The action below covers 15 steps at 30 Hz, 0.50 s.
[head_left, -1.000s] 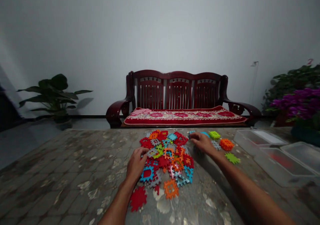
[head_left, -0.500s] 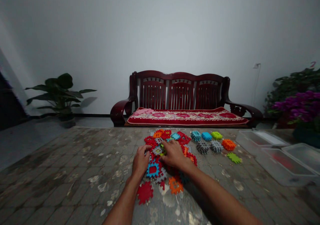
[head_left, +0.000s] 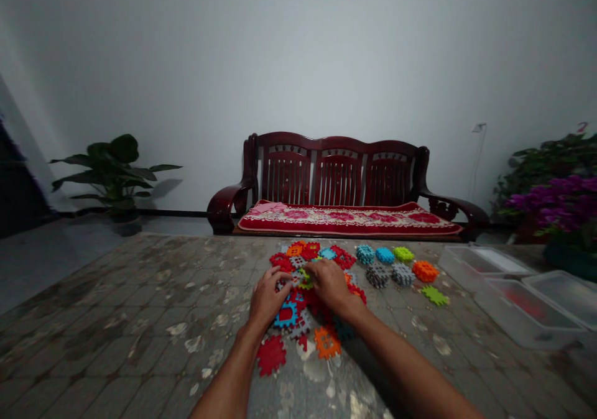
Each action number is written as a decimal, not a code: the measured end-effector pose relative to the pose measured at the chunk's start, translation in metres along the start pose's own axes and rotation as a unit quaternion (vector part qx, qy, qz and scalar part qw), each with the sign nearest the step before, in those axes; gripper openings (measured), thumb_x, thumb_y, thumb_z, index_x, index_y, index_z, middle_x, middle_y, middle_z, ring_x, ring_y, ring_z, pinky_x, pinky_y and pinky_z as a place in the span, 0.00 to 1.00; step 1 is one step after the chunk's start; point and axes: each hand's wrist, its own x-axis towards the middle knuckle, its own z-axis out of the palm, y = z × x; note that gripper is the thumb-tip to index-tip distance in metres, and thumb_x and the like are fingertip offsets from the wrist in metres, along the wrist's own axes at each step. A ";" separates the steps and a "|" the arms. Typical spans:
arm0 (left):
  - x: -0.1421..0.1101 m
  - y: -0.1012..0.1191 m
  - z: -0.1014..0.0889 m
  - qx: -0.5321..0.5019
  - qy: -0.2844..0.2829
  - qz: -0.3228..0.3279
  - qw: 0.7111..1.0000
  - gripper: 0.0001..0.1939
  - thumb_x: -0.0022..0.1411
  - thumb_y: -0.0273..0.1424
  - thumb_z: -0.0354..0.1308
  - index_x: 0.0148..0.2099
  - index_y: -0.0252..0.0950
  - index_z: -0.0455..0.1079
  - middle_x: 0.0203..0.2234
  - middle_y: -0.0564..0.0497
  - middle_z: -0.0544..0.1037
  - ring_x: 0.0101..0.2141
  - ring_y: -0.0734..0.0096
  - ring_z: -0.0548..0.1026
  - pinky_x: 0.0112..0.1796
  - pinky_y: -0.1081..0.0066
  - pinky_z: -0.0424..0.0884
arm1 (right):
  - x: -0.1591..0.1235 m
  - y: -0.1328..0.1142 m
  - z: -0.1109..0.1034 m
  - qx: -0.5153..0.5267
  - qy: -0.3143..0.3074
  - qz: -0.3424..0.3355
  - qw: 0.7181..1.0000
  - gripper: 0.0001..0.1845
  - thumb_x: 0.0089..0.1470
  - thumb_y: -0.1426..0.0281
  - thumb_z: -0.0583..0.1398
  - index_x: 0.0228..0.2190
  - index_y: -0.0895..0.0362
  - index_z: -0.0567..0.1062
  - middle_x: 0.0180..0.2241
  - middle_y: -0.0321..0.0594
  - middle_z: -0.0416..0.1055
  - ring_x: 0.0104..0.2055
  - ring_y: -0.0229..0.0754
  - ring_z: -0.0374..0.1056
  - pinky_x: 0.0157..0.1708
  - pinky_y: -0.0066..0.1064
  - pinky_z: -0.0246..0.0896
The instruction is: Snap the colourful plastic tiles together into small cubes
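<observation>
— Red plastic puzzle tiles (head_left: 271, 355), mixed with orange, blue and grey ones, lie heaped at the lower middle of the frame, on a mottled table top (head_left: 140, 282). Where are the hands?

— Both are on the heap, side by side. The left hand (head_left: 269, 296) is half closed, its fingers curled over the tiles. The right hand (head_left: 330, 283) is also half closed, arched just beside it with the fingertips pointing down.

— Has either got hold of a piece?

— I can't tell. A lime-green tile (head_left: 304, 277) sits between them, right at the fingers, but the hands hide any grip.

— And to the right of the heap?

— Seven separate tiles (head_left: 365, 254) lie well spread: teal, blue, lime and orange, then dark grey, grey and a green one lower down.

— Further out?

— Clear plastic boxes (head_left: 527, 313) sit at the table's right edge. Beyond the table, a dark red wooden bench (head_left: 336, 179) with a red cushion (head_left: 349, 220) stands against the wall, with a potted plant (head_left: 114, 170) at the left and magenta flowers (head_left: 555, 204) at the far right.
</observation>
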 end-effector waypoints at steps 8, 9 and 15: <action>0.002 -0.009 0.005 0.000 0.028 0.006 1.000 0.08 0.63 0.30 0.57 0.38 0.40 0.79 0.45 0.45 0.80 0.52 0.60 0.77 0.57 0.58 0.71 | -0.007 0.004 0.004 -0.005 -0.009 -0.012 1.000 0.16 0.60 0.62 0.63 0.48 0.52 0.82 0.47 0.43 0.81 0.54 0.51 0.69 0.53 0.37 0.59; 0.002 -0.010 0.005 -0.001 0.029 0.006 1.000 0.09 0.63 0.30 0.57 0.38 0.39 0.79 0.45 0.45 0.80 0.51 0.60 0.77 0.57 0.58 0.71 | -0.007 0.003 0.006 -0.023 -0.021 -0.020 0.999 0.15 0.60 0.63 0.63 0.46 0.52 0.82 0.46 0.43 0.82 0.53 0.51 0.69 0.52 0.37 0.59; 0.003 -0.008 0.002 -0.004 0.020 0.006 1.000 0.12 0.65 0.29 0.54 0.39 0.39 0.80 0.46 0.44 0.80 0.51 0.60 0.77 0.57 0.58 0.71 | -0.003 0.000 0.014 -0.058 -0.034 -0.029 0.997 0.15 0.65 0.72 0.56 0.43 0.52 0.83 0.42 0.44 0.82 0.51 0.49 0.69 0.48 0.36 0.57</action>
